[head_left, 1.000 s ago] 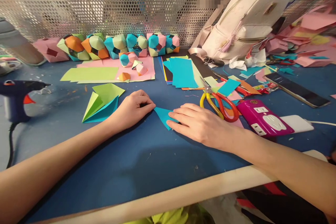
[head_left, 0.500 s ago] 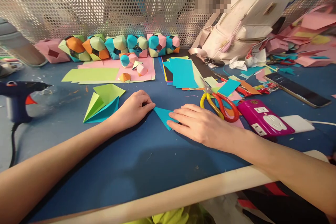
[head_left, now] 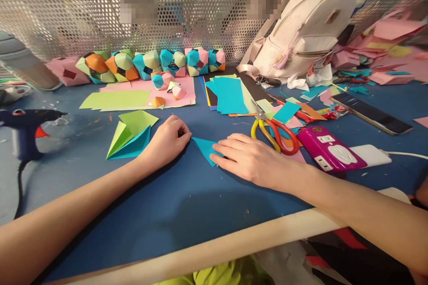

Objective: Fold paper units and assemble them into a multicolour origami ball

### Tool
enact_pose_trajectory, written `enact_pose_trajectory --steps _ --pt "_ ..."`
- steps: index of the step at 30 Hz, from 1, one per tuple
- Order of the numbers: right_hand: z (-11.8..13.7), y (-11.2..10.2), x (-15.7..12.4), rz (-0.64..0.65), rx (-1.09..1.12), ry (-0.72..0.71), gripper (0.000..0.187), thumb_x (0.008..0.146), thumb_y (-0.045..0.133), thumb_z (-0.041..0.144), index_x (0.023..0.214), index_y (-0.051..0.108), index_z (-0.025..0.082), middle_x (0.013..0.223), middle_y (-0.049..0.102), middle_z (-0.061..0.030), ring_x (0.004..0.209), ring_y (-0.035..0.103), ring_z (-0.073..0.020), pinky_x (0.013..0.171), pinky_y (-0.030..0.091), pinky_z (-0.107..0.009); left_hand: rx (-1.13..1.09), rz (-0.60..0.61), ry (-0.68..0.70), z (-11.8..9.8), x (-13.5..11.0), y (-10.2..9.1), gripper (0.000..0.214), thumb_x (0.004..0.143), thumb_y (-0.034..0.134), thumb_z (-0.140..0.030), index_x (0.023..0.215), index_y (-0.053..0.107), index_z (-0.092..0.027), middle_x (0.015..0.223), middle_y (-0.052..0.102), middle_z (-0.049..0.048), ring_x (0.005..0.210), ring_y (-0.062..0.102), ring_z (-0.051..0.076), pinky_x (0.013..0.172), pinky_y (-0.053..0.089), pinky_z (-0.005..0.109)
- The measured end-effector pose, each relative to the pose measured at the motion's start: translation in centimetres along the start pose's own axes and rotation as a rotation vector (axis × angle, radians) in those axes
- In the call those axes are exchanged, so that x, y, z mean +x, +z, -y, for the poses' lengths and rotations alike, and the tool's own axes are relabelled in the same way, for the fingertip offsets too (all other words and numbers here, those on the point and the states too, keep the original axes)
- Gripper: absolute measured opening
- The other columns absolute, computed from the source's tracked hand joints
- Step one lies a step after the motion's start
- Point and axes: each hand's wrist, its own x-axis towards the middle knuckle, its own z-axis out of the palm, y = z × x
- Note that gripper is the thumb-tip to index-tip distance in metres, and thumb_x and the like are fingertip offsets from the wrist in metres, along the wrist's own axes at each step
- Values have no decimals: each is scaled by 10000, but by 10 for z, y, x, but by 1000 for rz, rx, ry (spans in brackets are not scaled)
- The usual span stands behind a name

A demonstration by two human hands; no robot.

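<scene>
Left grip (head_left: 169, 139): thumb and finger pinched closed on the left tip of the folded blue paper (head_left: 203, 146). Right grip (head_left: 252, 160): open, fingers laid over the paper's right part, not clamped. Paper sits on the table (head_left: 147, 218) between both; long axis runs left to right, slanting slightly toward the near edge. Right covers more; far end hidden.

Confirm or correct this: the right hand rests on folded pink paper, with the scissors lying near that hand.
The paper's colour is wrong: in the head view, the folded paper under the right hand is blue. The scissors do lie near that hand.
</scene>
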Motion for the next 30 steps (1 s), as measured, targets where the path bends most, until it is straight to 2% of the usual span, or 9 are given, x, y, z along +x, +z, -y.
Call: enact_pose_trajectory --steps 2,5,8,12,14,18,25,30 --pt "0 0 0 2 -6 2 305 936 385 47 996 676 114 977 718 -113 878 661 -188 793 518 -345 11 -23 4 2 0 -2 34 771 553 -201 783 576 -178 823 544 16 729 548 156 710 460 305" --pt "0 2 -1 8 -13 10 299 936 386 48 1002 671 114 947 716 -108 871 656 -188 802 507 -349 34 -95 48 -3 -7 -7 86 796 527 -185 867 573 -179 842 566 18 740 556 156 702 467 298" --pt "0 4 -3 25 -10 15 295 942 384 56 1020 662 111 1001 707 -119 903 647 -194 824 494 -361 48 -187 197 -16 -21 -10 118 863 460 -177 873 576 -185 904 596 36 802 576 155 737 478 288" --pt "1 7 -5 38 7 26 287 953 382 81 1061 647 105 1045 691 -133 932 633 -207 816 489 -376 129 -70 479 -26 -35 0 156 920 449 -187 910 605 -180 983 620 69 919 596 165 831 484 293" --pt "1 7 -5 40 8 31 289 954 379 83 1072 642 103 1056 684 -140 941 627 -210 813 486 -378 164 -26 544 -24 -35 7 172 932 449 -198 876 610 -171 963 622 79 915 591 175 831 489 305" --pt "1 7 -5 55 20 42 304 958 359 75 1088 630 120 1026 683 -132 931 614 -193 819 476 -378 197 2 497 -19 -31 15 168 932 460 -215 843 597 -173 948 614 78 893 586 187 817 495 334" --pt "1 6 -5 83 52 64 272 959 385 91 1082 625 124 984 681 -113 925 600 -182 827 458 -374 193 83 384 -26 -30 7 73 889 503 -214 881 563 -173 1010 600 87 926 578 209 839 483 362" --pt "-1 2 -7 89 73 68 263 936 405 51 977 653 129 929 689 -94 879 601 -175 840 449 -380 297 139 383 -30 -29 6 100 902 467 -230 865 539 -173 978 606 78 898 587 218 831 465 388"
